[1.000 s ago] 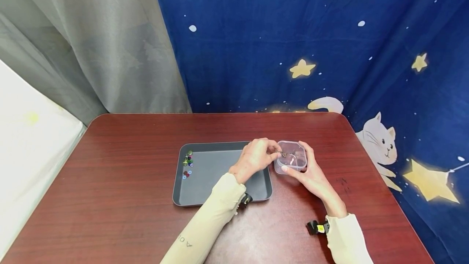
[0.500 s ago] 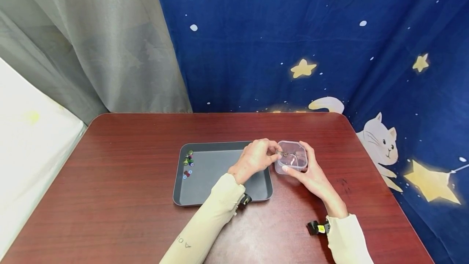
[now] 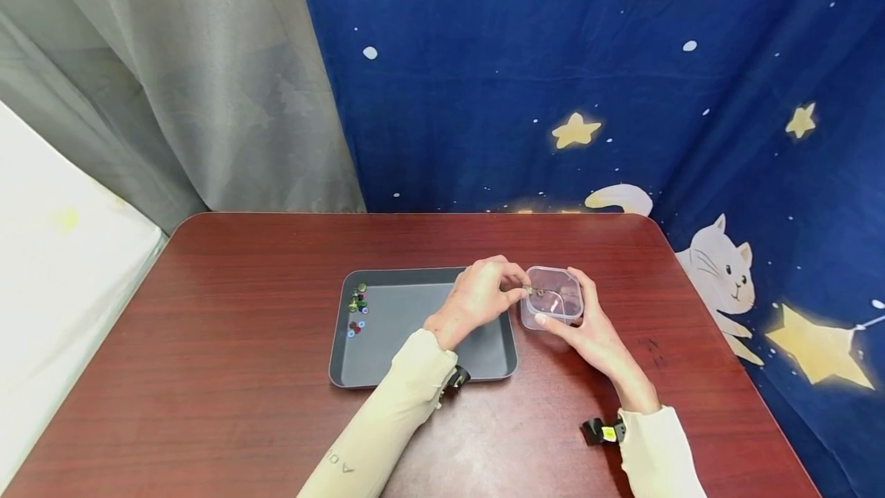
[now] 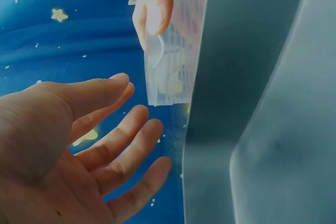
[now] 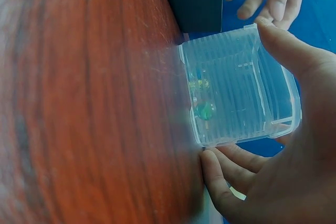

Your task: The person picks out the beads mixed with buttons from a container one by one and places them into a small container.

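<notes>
The right hand (image 3: pixel 591 329) holds a clear plastic box (image 5: pixel 231 87) on the table just right of the tray, thumb and fingers round its sides. Through the wall, in the right wrist view, a shiny green piece (image 5: pixel 205 111) and a small yellowish piece (image 5: pixel 202 83) show near the bottom. Over the tray's right end, the left hand (image 3: pixel 484 290) reaches to the box's left rim. Its thumb and index fingertips meet, and a tiny greenish piece (image 3: pixel 528 290) shows at them in the head view. The other left fingers are loosely bent.
A dark grey tray (image 3: pixel 401 360) lies on the reddish wooden table (image 3: pixel 242 313). Along its left side sit several small green and dark pieces (image 3: pixel 357 301), with red and light-blue round pieces (image 3: pixel 356 328) nearer. A blue star-patterned curtain (image 3: pixel 470 98) hangs behind.
The view has shifted slightly. The left hand stays at the box's left rim with small finger motion, and the greenish piece shows more plainly at its fingertips. The right hand keeps its hold.
</notes>
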### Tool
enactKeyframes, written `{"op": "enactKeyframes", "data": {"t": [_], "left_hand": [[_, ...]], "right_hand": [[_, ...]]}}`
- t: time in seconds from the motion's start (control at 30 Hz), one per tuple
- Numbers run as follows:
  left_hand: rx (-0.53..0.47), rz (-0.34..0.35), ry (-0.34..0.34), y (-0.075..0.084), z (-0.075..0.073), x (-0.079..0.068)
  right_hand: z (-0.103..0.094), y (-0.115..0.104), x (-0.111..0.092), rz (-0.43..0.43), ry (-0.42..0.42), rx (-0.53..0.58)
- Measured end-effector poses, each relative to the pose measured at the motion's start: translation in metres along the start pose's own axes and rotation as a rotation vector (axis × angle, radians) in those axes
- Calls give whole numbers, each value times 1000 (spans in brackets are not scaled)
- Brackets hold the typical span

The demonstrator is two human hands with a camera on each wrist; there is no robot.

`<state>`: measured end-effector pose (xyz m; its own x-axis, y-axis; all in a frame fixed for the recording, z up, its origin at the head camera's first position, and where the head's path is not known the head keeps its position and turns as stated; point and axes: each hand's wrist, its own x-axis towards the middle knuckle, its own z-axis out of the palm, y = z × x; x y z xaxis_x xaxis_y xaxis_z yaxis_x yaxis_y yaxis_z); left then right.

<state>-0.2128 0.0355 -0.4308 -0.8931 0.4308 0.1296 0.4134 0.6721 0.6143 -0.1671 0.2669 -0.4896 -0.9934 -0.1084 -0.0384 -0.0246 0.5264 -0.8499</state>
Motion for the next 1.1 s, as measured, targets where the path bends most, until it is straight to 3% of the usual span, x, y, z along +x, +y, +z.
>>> {"op": "enactKeyframes", "data": {"t": [0.7,1.1], "left_hand": [[1,-64,50,-19,-17,-10],[-8,-103,84,-30,-34,-21]], "right_hand": [[-1,-1,-1,9,7,-41],[-1,-4,-2,19,2,-35]]}}
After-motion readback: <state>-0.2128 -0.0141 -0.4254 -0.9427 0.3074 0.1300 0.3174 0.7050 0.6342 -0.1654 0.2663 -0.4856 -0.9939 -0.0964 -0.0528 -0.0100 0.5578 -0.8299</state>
